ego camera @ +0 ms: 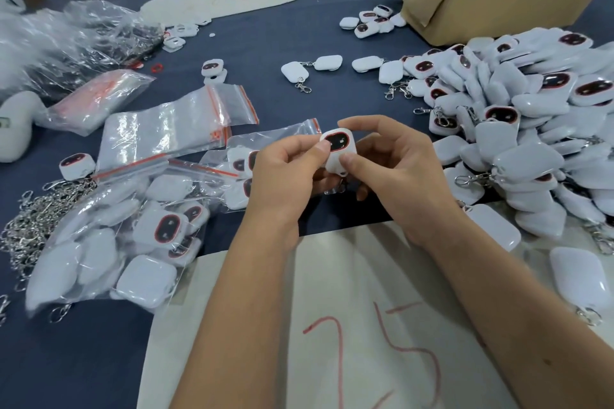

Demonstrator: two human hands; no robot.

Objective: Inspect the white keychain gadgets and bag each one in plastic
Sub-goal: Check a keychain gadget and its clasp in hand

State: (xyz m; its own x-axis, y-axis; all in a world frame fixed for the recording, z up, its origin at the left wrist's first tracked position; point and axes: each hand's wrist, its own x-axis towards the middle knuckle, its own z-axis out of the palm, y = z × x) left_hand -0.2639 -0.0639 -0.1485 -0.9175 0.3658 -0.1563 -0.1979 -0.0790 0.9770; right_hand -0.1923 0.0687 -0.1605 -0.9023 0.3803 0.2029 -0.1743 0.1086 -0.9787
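A sheet of paper (332, 325) lies at lower centre. Above it, left hand (285, 173) and right hand (395, 169) both pinch one white gadget (339, 151) between their grips at mid-frame.

Both forearms are bare to the frame's edge, with no sleeves, rings or watch showing.

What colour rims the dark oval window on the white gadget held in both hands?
Red, seen in the head view on the white keychain gadget.
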